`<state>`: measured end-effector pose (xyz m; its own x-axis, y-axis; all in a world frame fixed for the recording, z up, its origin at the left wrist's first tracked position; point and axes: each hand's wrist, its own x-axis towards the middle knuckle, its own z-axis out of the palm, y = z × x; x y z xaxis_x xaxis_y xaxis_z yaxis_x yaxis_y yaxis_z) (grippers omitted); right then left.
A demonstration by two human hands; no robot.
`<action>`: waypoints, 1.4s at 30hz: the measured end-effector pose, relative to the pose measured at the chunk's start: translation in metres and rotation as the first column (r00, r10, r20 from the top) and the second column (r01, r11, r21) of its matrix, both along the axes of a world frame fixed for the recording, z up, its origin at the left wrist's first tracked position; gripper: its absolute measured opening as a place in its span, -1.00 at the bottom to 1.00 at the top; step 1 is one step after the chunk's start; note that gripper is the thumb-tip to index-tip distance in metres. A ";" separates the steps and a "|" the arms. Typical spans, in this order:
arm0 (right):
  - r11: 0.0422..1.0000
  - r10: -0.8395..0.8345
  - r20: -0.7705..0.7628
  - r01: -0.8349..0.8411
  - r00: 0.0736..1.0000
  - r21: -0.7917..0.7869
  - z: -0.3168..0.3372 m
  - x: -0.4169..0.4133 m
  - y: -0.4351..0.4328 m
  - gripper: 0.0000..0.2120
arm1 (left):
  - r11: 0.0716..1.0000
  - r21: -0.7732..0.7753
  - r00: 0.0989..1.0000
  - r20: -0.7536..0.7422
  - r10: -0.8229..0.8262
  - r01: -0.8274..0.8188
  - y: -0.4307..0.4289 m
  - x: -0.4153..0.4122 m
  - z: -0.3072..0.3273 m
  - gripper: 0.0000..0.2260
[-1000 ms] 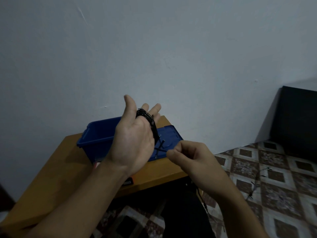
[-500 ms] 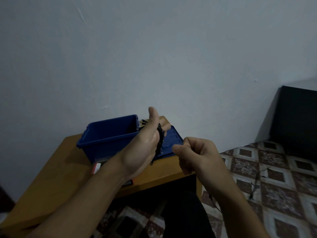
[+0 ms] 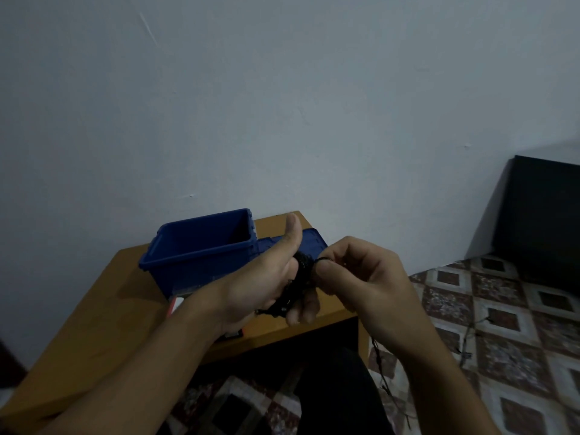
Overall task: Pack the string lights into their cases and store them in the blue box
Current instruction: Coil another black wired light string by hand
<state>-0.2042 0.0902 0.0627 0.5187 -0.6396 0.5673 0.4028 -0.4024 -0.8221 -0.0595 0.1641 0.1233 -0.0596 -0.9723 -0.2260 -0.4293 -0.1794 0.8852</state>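
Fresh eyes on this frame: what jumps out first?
The two hands meeting mid-frame: a black coil of lights sits round the left hand, and the right hand pinches the strand next to it. Behind them an open blue box stands on the wooden table, with a flat blue lid beside it.

Left hand, thumb raised, holds the coiled string lights; right hand, touching it, pinches their strand.
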 end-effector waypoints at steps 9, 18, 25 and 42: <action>0.987 -0.148 -0.016 0.146 0.989 -0.073 -0.006 0.006 -0.004 -0.90 | 0.996 0.042 0.989 -0.124 -0.079 0.084 -0.003 0.014 -0.002 -0.08; 0.993 -0.095 -0.060 0.099 0.994 0.072 -0.009 0.007 -0.007 -0.88 | 0.945 0.014 0.867 -0.402 -0.295 0.328 -0.009 0.027 -0.011 -0.18; 0.999 -0.048 -0.169 0.048 0.984 -0.006 -0.010 0.009 -0.003 -0.77 | 0.899 -0.134 0.555 -0.746 -0.368 0.416 -0.014 0.029 -0.018 -0.22; 1.000 0.007 -0.311 -0.006 0.950 0.006 -0.009 0.012 0.001 -0.68 | 0.933 -0.308 0.362 -0.861 -0.357 0.187 -0.007 0.035 -0.012 -0.24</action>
<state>-0.1923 0.0916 0.0533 0.6730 -0.6382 0.3738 0.1296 -0.3958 -0.9091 -0.0243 0.1569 0.1110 -0.4100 -0.8745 0.2592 0.6190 -0.0581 0.7833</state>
